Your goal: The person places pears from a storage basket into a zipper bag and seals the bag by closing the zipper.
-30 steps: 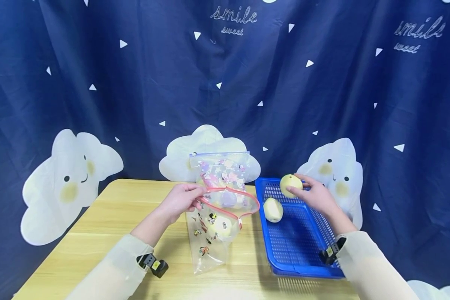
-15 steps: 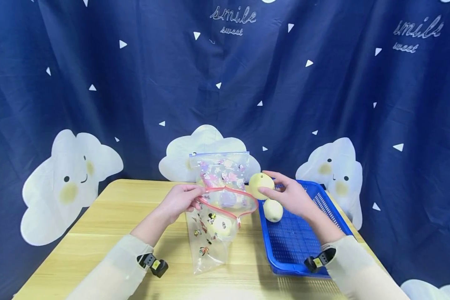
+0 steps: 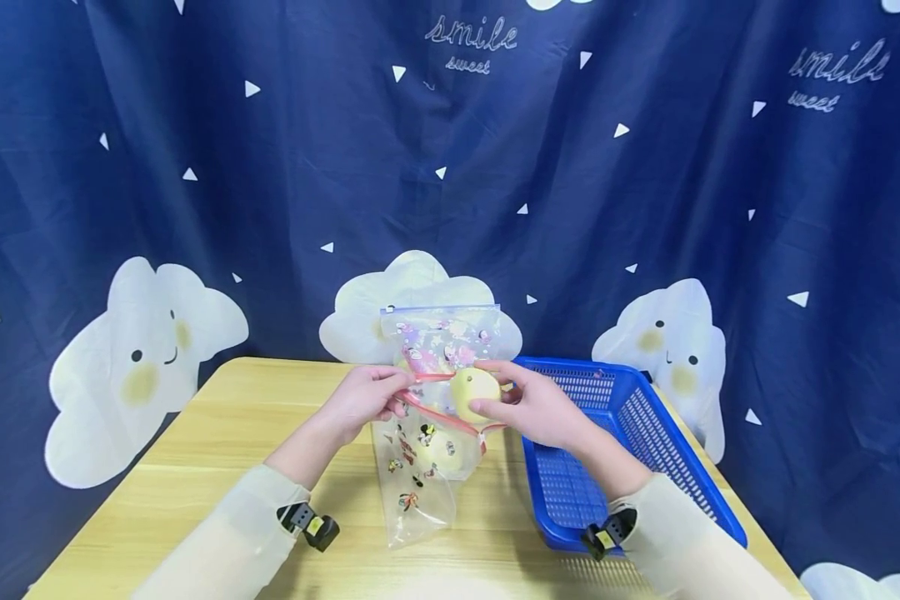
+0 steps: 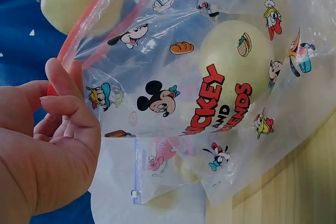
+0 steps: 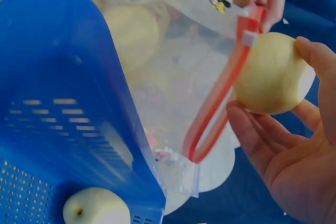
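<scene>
In the head view, my left hand (image 3: 366, 393) pinches the red-edged mouth of a clear zip bag (image 3: 417, 508) printed with cartoon figures. A pale yellow pear (image 4: 218, 43) shows through the bag's film in the left wrist view. My right hand (image 3: 546, 408) grips another pear (image 3: 474, 394) between thumb and fingers, right at the bag's gaping mouth. From the right wrist, this pear overlaps the red zip edge (image 5: 218, 95); how far it has entered is unclear. One more pear (image 5: 97, 208) lies in the blue basket (image 5: 68, 77), hidden behind my right hand in the head view.
The blue basket stands on the wooden table (image 3: 247, 417) at the right, close beside the bag. Behind the red-edged bag is a second clear bag (image 3: 457, 321) with a purple zip and pink prints. A dark blue curtain (image 3: 285, 167) hangs behind the table.
My right hand has carried its pear left, from above the basket to the mouth of the bag. The left hand has stayed in place, pinching the bag's edge.
</scene>
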`<state>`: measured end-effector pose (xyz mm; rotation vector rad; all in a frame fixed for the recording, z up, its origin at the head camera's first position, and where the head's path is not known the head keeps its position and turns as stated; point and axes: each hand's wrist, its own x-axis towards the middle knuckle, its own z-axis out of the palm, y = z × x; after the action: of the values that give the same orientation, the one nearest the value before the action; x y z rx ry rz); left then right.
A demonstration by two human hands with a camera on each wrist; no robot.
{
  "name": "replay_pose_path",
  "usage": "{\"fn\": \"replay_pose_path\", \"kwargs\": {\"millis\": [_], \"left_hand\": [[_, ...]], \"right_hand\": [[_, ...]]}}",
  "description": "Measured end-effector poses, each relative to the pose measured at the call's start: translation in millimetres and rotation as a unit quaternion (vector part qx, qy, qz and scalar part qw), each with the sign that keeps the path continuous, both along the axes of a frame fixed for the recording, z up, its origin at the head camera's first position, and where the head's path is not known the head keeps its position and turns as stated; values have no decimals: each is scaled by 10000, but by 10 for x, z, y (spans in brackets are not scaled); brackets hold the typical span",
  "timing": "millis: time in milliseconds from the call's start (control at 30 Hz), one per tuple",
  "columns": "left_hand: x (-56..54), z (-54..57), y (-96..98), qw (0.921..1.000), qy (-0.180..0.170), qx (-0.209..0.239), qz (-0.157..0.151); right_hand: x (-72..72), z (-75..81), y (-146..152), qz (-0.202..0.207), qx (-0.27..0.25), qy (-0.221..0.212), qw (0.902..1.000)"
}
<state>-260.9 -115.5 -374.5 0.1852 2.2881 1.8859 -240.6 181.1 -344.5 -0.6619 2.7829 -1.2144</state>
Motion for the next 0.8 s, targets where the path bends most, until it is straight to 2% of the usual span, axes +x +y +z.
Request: {"fn": "replay_pose_path", "kwargs": {"millis": [233,367,467,567,667,800], "left_hand": [[-15,35,3,10000,-31,71,25],[-8,84,1,9997,66,219,85],[-3,116,-6,9993,133,297,157],[-2,124,-12,9994,114,303,131],[10,111,-16,9996,78,268,107],[27,80,-24,9995,65,252,149]], "right_hand": [[7,-44,-133,154,160,-160,9996],[26,-2,-167,220,148,27,9996],[26,52,-124,80,-63,234,9997],[1,98,-23,-229,-255,408,9986],[-62,111,100,-474,-373,423,9973],[-201,50,288,-745,-303,258,9964]]}}
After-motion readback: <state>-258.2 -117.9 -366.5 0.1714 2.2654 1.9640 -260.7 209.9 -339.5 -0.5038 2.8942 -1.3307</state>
